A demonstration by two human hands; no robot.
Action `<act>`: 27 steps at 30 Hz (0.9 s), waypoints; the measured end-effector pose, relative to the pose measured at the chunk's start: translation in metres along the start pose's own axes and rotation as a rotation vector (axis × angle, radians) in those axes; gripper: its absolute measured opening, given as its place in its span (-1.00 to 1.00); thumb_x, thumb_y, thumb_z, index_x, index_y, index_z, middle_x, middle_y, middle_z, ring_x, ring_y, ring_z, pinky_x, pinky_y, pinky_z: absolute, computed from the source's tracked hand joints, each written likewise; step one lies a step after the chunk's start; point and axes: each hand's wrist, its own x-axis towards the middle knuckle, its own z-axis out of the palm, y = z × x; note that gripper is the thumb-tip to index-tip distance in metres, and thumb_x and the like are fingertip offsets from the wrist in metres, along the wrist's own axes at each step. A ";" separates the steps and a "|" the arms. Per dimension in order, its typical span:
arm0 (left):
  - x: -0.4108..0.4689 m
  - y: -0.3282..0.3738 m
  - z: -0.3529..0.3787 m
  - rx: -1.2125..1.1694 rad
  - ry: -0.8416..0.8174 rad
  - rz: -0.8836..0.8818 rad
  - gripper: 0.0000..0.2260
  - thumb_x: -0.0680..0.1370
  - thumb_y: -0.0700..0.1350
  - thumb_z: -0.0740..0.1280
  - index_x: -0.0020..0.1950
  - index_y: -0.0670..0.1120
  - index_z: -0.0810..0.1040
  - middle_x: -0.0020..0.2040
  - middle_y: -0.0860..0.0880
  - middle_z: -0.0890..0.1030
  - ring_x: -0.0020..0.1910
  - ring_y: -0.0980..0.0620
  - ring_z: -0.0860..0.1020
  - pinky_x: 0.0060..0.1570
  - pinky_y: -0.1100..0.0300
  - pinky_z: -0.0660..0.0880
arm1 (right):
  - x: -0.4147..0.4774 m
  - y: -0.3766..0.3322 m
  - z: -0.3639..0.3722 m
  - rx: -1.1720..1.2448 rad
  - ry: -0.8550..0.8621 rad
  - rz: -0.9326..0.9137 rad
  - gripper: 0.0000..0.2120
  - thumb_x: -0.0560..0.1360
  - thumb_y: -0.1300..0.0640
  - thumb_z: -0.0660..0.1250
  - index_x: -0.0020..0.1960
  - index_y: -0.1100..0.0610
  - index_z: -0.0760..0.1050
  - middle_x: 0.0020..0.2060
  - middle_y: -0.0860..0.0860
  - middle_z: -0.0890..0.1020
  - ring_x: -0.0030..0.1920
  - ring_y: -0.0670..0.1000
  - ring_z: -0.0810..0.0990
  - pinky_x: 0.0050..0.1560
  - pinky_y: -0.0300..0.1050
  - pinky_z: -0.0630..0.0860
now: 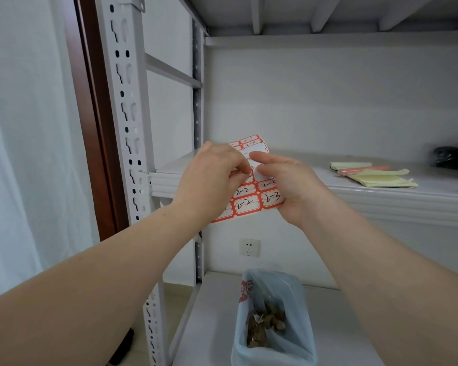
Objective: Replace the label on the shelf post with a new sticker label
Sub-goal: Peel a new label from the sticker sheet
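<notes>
Nearest the camera, on the lower shelf, stands a small bin lined with a pale blue plastic bag (273, 318) holding crumpled brownish scraps, possibly peeled-off paper; that cannot be confirmed.

Above it, both hands work a sheet of red-bordered white sticker labels (251, 196), handwritten "2-2" and "2-3", held in the air in front of the middle shelf's edge. The right hand (291, 186) supports the sheet from its right side, thumb laid over the front. The left hand (212, 178) has its fingers (242, 169) pinched close together at a label near the sheet's middle, apparently lifting one off; whether a sticker is already free is hidden.

The white perforated steel shelf post (128, 122) to the left shows no label on its visible face, so the old one seems gone, and sticking the new one on is what remains.

Farther back lie yellow sticky-note pads (381, 177) and a pink pen (362, 170).
</notes>
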 end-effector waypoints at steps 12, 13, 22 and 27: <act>0.026 -0.014 -0.007 0.025 -0.120 -0.012 -0.88 0.53 -0.09 0.30 -0.03 0.01 0.63 -0.03 0.03 0.59 0.00 0.06 0.43 -0.01 0.31 0.25 | 0.017 -0.010 0.009 -0.101 -0.002 -0.022 -0.55 0.45 0.41 0.20 0.22 0.04 0.54 -0.10 0.06 0.65 -0.28 0.05 0.63 -0.36 -0.20 0.52; 0.028 -0.015 -0.006 -0.003 -0.125 -0.034 -0.90 0.53 -0.10 0.31 -0.05 0.00 0.62 -0.06 0.05 0.58 -0.02 0.08 0.43 -0.04 0.31 0.25 | 0.020 -0.011 0.010 -0.097 0.001 -0.031 -0.55 0.45 0.42 0.20 0.23 0.06 0.53 -0.09 0.07 0.65 -0.27 0.06 0.62 -0.33 -0.18 0.54; 0.042 -0.038 -0.009 -0.913 0.061 -0.654 -0.84 0.55 -0.24 0.28 -0.17 0.00 0.49 -0.19 -0.03 0.63 -0.14 0.04 0.57 -0.11 0.18 0.46 | 0.053 -0.007 0.008 -0.278 0.163 -0.103 -0.50 0.45 0.47 0.20 0.26 0.04 0.50 -0.03 0.02 0.58 -0.30 -0.02 0.62 -0.35 -0.25 0.57; 0.038 -0.051 -0.019 -0.910 0.018 -0.635 -0.80 0.52 -0.31 0.30 -0.15 -0.01 0.52 -0.16 -0.08 0.60 -0.20 0.03 0.56 0.00 0.09 0.56 | 0.071 -0.004 0.004 -0.882 0.325 -0.169 -0.58 0.40 0.24 0.38 0.23 -0.01 0.50 0.22 0.06 0.51 0.19 0.11 0.52 0.21 -0.02 0.48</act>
